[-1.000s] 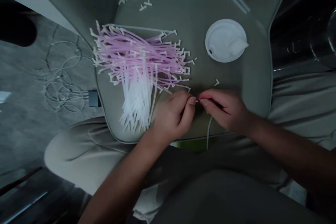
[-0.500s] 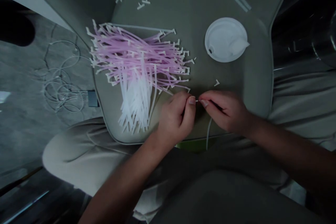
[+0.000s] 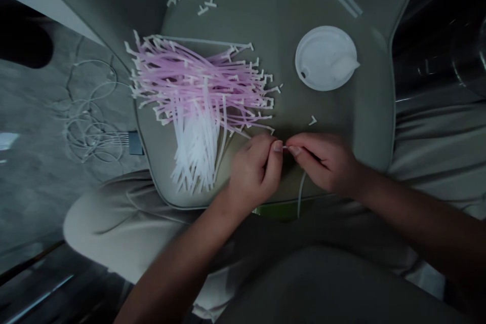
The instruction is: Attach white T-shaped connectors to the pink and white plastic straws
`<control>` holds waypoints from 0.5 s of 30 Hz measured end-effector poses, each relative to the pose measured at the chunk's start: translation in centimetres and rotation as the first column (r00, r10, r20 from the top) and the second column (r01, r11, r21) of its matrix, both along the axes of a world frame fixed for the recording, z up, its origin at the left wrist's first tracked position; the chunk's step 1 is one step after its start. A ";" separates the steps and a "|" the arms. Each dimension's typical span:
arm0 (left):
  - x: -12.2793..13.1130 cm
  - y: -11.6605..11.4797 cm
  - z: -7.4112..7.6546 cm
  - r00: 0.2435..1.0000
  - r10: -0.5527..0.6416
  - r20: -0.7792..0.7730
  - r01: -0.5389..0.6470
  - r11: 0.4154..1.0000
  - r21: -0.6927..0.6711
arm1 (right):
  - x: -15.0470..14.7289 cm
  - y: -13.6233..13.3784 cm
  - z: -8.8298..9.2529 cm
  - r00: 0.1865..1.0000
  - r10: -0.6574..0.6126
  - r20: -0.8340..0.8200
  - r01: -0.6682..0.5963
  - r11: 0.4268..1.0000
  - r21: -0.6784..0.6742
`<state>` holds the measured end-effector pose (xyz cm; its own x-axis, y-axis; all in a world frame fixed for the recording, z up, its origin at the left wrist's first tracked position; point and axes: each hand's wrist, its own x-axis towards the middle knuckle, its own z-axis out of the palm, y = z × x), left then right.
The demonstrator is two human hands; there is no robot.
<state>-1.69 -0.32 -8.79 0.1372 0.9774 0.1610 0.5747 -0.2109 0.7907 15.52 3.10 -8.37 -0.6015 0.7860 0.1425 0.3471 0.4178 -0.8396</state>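
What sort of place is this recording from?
Probably an informal home or piecework spot, not a factory bench: plastic strands are heaped on a padded olive seat, a white cup lid lies beside them, and loose white cables trail over the grey floor.

1. Dim, flat light fills the view; the white plastic lid (image 3: 325, 58) is the brightest thing.
2. Below the lid, soft shadows lie under the left hand (image 3: 252, 174) and right hand (image 3: 322, 162).
3. Right of the lid, faint glare streaks the dark; far left, the floor looks grainy and soft, and the frame's edges bow.
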 end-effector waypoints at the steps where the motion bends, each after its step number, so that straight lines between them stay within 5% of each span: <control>1: 0.0 0.0 0.0 1.000 -0.001 0.003 0.001 1.000 0.002 | 0.0 0.0 0.0 1.000 -0.001 0.002 0.001 1.000 0.000; 15: -0.1 0.1 -0.2 0.999 -0.028 0.041 0.028 0.999 -0.016 | 0.1 -0.1 -0.3 1.000 0.004 -0.013 -0.004 1.000 -0.029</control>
